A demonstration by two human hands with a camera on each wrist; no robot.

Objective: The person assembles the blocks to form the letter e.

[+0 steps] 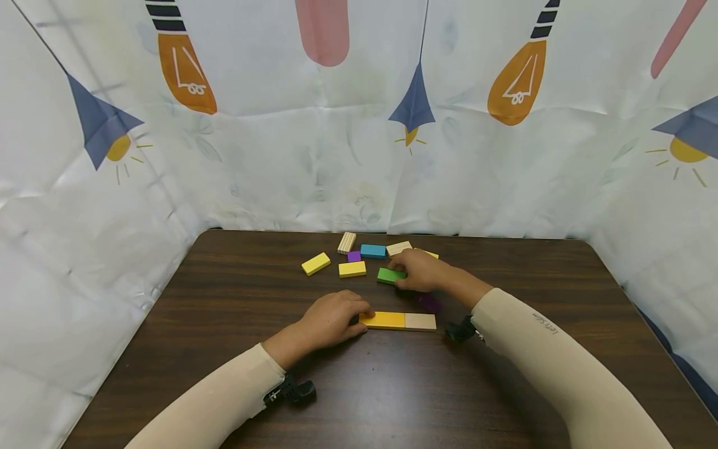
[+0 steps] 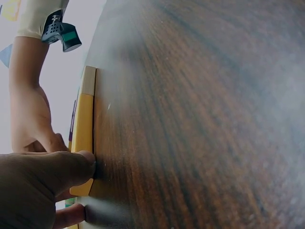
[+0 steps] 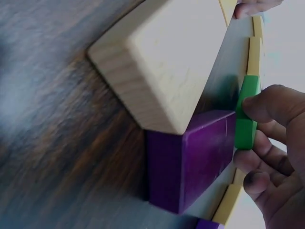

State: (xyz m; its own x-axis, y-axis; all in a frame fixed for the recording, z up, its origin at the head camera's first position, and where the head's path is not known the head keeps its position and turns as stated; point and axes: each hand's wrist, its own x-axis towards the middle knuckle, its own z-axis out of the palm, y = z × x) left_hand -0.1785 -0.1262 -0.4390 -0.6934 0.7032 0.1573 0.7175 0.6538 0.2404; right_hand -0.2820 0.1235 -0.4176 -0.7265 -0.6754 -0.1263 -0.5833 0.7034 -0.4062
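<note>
My left hand (image 1: 331, 317) pinches the left end of a yellow block (image 1: 389, 320) lying flat on the table. Its thumb presses the near side in the left wrist view. End to end with that block, a plain wooden block (image 1: 421, 322) continues the row to the right. Farther back, my right hand (image 1: 423, 270) holds a green block (image 1: 391, 275) between thumb and fingers, also seen as a green block (image 3: 246, 112) in the right wrist view. Under the right forearm lies a purple block (image 1: 429, 304), close behind the wooden one.
Loose blocks lie at the back of the brown table (image 1: 252, 280): two yellow blocks (image 1: 316, 264), a small purple one (image 1: 354, 256), a blue one (image 1: 373, 251), a ridged wooden piece (image 1: 346, 242) and a plain wooden block (image 1: 399, 248). A printed curtain (image 1: 280, 174) hangs behind.
</note>
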